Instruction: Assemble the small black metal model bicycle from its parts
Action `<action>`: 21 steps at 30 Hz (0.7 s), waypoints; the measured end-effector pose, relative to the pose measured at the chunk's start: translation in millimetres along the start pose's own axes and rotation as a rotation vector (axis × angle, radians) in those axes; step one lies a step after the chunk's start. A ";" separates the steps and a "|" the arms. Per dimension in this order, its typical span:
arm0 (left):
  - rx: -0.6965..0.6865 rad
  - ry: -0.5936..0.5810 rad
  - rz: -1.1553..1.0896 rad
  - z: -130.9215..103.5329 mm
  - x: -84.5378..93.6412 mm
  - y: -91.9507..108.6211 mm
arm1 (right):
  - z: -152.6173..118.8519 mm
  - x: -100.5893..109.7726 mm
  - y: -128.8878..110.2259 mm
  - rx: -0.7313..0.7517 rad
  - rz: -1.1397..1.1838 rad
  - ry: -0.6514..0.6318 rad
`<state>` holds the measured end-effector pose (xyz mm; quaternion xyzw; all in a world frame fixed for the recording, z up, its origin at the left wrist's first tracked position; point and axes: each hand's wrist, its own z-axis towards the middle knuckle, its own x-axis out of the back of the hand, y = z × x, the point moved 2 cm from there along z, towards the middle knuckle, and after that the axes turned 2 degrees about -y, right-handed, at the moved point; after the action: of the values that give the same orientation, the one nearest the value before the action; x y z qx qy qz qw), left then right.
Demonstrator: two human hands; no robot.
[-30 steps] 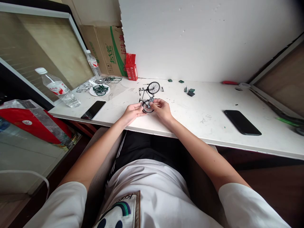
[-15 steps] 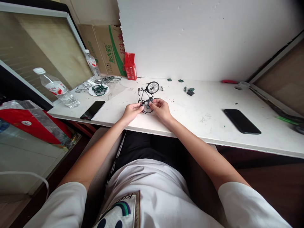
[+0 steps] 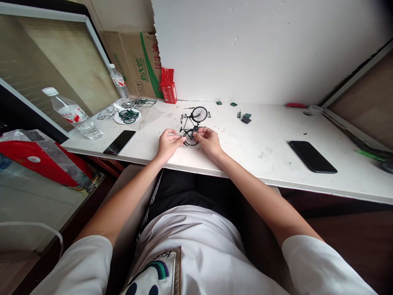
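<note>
A small black model bicycle (image 3: 193,123) lies on its side over the white table, its front wheel pointing away from me. My left hand (image 3: 169,143) touches the edge of the near wheel with thumb and fingertips. On the other side, my right hand (image 3: 208,141) pinches the bicycle around the near wheel and crank area. The fingertips cover part of that wheel. A small grey piece (image 3: 209,114) rests just right of the far wheel.
Left: bottle (image 3: 75,114), phone (image 3: 119,142), white plate with green parts (image 3: 116,119). Behind: red box (image 3: 168,87), cardboard box (image 3: 135,61). Right: dark green pieces (image 3: 246,118), another phone (image 3: 313,157). The white table (image 3: 258,164) ends close to my lap.
The far wheel and handlebar of the bicycle have shifted slightly to the right. The fingers of my left hand have lifted a little; my right hand has hardly moved.
</note>
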<state>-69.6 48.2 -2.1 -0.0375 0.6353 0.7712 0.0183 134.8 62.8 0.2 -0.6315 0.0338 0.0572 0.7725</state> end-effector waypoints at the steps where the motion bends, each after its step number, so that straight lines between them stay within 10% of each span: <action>1: -0.043 -0.011 0.042 0.7 0.8 -0.5 | 0.1 0.0 0.0 0.000 0.000 0.002; 21: -0.721 -0.277 0.900 3.1 18.6 7.3 | -0.2 0.3 2.0 -0.014 0.028 -0.009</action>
<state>-88.7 49.5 4.1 0.3328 0.2783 0.8679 -0.2418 134.9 63.0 -1.8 -0.6361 0.0385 0.0710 0.7674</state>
